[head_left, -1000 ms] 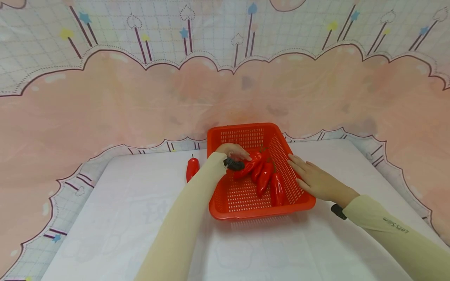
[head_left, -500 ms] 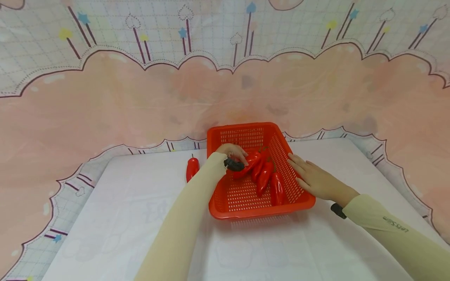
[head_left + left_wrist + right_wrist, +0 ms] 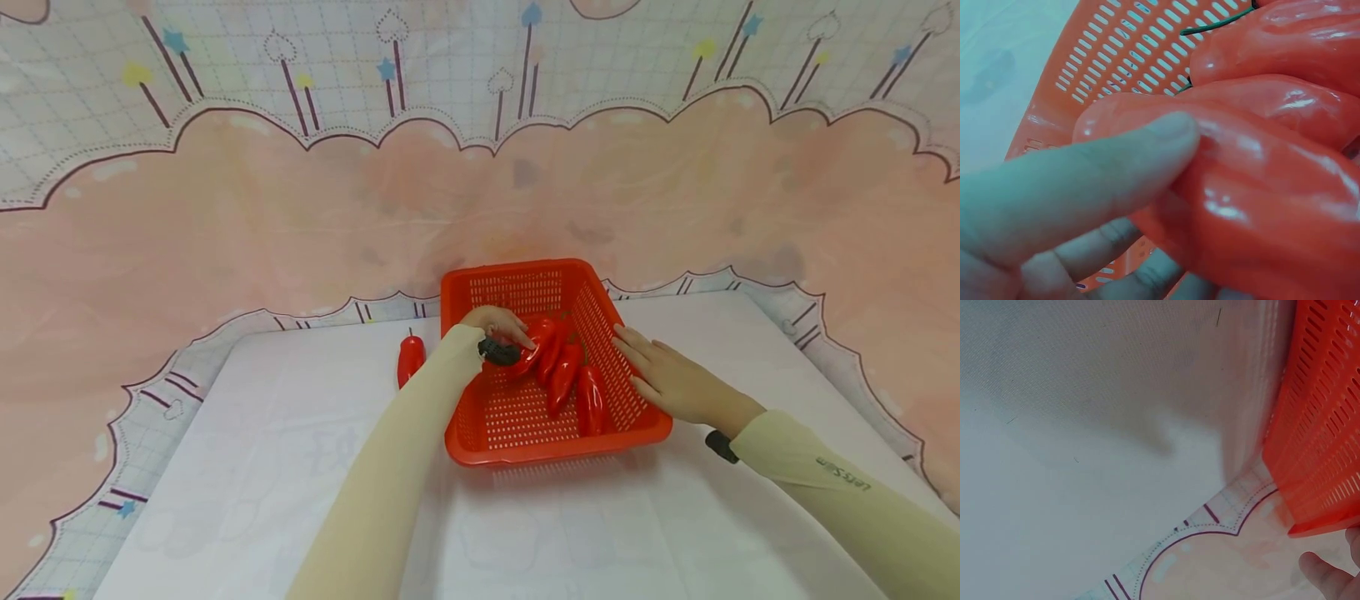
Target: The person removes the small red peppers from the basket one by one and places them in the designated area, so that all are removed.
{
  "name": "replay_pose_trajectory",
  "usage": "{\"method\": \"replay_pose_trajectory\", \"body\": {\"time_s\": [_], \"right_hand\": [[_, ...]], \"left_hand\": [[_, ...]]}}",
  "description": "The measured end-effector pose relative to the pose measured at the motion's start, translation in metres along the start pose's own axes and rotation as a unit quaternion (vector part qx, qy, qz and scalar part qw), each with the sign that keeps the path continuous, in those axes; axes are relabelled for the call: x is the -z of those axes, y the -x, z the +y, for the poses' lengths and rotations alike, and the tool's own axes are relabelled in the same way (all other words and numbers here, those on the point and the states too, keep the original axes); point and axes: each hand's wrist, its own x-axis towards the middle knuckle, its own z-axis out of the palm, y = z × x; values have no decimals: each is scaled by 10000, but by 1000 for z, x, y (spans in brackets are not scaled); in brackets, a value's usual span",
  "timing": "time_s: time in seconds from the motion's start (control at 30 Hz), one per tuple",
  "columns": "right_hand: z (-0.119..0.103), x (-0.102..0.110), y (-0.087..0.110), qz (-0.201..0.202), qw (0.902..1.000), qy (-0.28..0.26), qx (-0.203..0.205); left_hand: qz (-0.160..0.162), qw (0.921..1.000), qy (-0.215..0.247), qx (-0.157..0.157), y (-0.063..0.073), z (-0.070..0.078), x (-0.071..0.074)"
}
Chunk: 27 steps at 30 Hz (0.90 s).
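Note:
A red plastic basket (image 3: 525,454) with slotted walls stands on the white table. Inside it lie several glossy red peppers (image 3: 591,400) with thin green stems. My left hand (image 3: 497,321) reaches over the basket's left side and holds the leftmost pepper (image 3: 1272,194). In the left wrist view the thumb (image 3: 1116,162) presses on top of this pepper, with the fingers curling beneath it. My right hand (image 3: 671,383) lies with straight fingers against the basket's right rim. Only a few of its fingertips (image 3: 1325,575) show in the right wrist view, beside the rim.
One more red pepper (image 3: 410,358) lies on the table (image 3: 262,467) left of the basket, partly behind my left sleeve (image 3: 390,467). A patterned pink and white cloth (image 3: 300,217) rises behind the table's back edge.
My left hand's fingers have come down from over the pepper to grip it. That pepper has shifted and turned slightly. The right hand keeps its place on the basket.

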Motion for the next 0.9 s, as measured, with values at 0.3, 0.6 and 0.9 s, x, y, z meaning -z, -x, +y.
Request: {"method": "replay_pose_trajectory", "body": {"time_s": [0.3,0.6,0.9], "right_hand": [[0,1,-2,-90,10000,25,-22],[0,2,-1,-95,9999,26,-35],[-1,1,1,-78,10000,42,-1]], "left_hand": [[-112,9986,-451,-245,1,2,2],[-106,9984,-452,-338,5,3,1],[-268,9983,-282,-427,7,5,1]]}}
